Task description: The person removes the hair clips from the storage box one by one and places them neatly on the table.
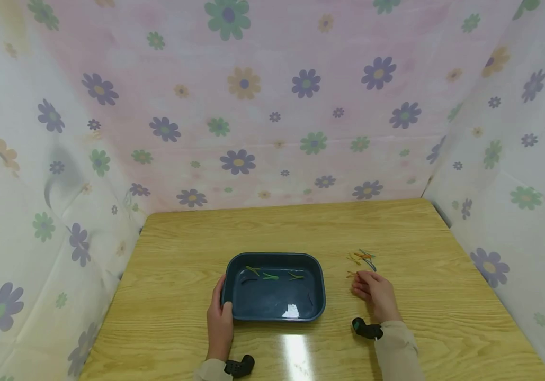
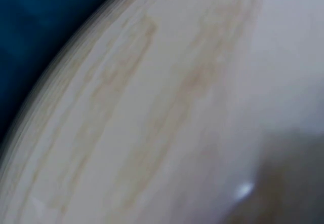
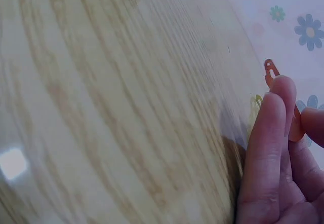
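Note:
My left hand holds the left side of a dark blue tray, the thumb at its rim and the fingers along the outer wall. Inside lie several small hair clips, among them a green one, a yellow one and some dark ones. To the right of the tray, my right hand pinches an orange snap hair clip between thumb and fingers. Just beyond its fingertips is a small group of loose clips, with yellow, orange and blue ones.
Everything stands on a wood-grain table. Flower-patterned cloth hangs behind it and along both sides. A black wrist camera is strapped to the right wrist, another to the left. Light glares off the table in front of the tray.

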`<control>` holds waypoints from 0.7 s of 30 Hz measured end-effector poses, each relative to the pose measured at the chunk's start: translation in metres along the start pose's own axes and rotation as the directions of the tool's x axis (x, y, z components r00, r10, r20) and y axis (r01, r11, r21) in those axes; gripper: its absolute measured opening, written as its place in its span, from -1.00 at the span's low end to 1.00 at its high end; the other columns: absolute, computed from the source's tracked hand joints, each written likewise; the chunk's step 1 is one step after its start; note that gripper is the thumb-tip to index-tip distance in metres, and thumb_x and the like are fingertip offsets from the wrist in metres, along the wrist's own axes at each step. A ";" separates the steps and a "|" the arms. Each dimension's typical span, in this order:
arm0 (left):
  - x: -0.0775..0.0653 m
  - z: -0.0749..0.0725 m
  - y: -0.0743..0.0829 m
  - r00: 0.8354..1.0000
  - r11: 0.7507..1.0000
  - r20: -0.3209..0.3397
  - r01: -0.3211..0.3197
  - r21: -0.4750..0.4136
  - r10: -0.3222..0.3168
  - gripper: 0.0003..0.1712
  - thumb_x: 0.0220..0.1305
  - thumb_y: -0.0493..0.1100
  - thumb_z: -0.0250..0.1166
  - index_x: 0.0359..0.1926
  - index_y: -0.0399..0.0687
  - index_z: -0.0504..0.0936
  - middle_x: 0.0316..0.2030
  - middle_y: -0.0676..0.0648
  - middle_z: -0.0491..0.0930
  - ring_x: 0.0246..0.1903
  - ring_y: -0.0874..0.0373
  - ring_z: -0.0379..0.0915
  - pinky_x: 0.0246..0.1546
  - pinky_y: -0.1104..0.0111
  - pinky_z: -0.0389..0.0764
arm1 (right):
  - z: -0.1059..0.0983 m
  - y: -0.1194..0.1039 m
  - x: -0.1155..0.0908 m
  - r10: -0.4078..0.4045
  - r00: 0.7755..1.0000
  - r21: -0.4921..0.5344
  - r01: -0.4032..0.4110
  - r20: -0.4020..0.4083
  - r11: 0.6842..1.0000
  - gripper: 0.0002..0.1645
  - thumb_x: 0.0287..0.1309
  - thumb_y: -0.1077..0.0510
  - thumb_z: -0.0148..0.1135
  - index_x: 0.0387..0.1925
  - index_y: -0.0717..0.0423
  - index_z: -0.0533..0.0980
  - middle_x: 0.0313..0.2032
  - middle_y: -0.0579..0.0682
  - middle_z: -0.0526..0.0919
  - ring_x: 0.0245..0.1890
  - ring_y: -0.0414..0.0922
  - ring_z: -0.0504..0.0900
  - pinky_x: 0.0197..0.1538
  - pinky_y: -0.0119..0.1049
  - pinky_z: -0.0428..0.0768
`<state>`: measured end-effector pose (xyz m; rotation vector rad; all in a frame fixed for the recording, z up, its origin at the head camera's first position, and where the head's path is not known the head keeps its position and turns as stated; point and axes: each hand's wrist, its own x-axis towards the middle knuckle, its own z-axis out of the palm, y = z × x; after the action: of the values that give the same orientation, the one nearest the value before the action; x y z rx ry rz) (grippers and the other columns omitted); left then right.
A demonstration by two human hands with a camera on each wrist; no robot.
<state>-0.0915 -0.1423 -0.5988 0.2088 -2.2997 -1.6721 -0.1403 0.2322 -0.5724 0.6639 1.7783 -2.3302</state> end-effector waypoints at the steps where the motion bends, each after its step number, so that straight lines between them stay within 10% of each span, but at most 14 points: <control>1: 0.000 0.000 0.000 1.000 1.000 -0.001 0.000 0.000 0.000 -0.26 0.12 -0.43 -0.13 0.30 0.26 0.18 0.22 0.25 0.20 0.22 0.30 0.05 0.08 0.26 0.20 | 0.000 0.000 0.000 0.004 1.000 0.006 -0.004 0.004 1.000 -0.52 0.19 0.12 0.05 0.02 0.40 0.31 -0.37 -0.02 0.60 -0.38 -0.17 0.60 -0.21 -0.26 0.53; 13: -0.005 -0.004 0.024 1.000 1.000 -0.009 0.010 0.006 -0.010 -0.24 0.12 -0.44 -0.14 0.28 0.34 0.19 0.22 0.19 0.22 0.21 0.27 0.07 -0.09 0.50 0.19 | -0.007 -0.012 -0.001 0.039 0.999 0.070 -0.038 0.001 0.997 -0.44 0.18 0.16 0.05 0.14 0.41 0.23 -0.35 -0.02 0.63 -0.30 -0.15 0.62 -0.14 -0.27 0.50; 21: -0.009 -0.005 0.038 0.999 0.999 -0.014 0.034 -0.002 -0.034 -0.24 0.12 -0.44 -0.13 0.26 0.37 0.19 0.22 0.17 0.22 0.22 0.28 0.06 0.07 0.28 0.19 | -0.012 -0.015 0.000 0.023 1.000 0.115 -0.021 -0.013 0.993 -0.48 0.18 0.18 0.06 0.12 0.37 0.26 -0.34 -0.02 0.64 -0.27 -0.13 0.62 -0.13 -0.26 0.49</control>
<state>-0.0792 -0.1327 -0.5628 0.2602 -2.2974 -1.6831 -0.1425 0.2477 -0.5614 0.7141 1.6436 -2.4340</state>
